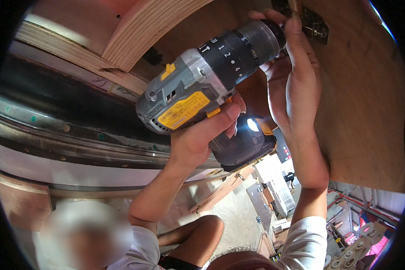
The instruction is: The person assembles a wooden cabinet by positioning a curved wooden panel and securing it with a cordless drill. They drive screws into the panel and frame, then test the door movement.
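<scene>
A cordless drill (180, 94), grey and black with yellow parts, is tilted with its chuck (261, 40) up to the right. My left hand (202, 130) is wrapped round its handle from below, thumb near the yellow switch. The battery base (245, 146) hangs beneath with a lit lamp on it. My right hand (297, 76) is raised at the chuck's front end, fingers closed together there; what they pinch is too small and hidden to make out. Just beyond the fingertips, a metal fitting (317, 29) sits on a wooden panel (364, 112).
Wooden beams (139, 31) cross the upper left. A long dark metal rail (67, 117) runs below them. A blurred person (87, 236) is at the lower left, beside a bent bare leg (198, 236). Spools and assorted gear (360, 247) fill the lower right.
</scene>
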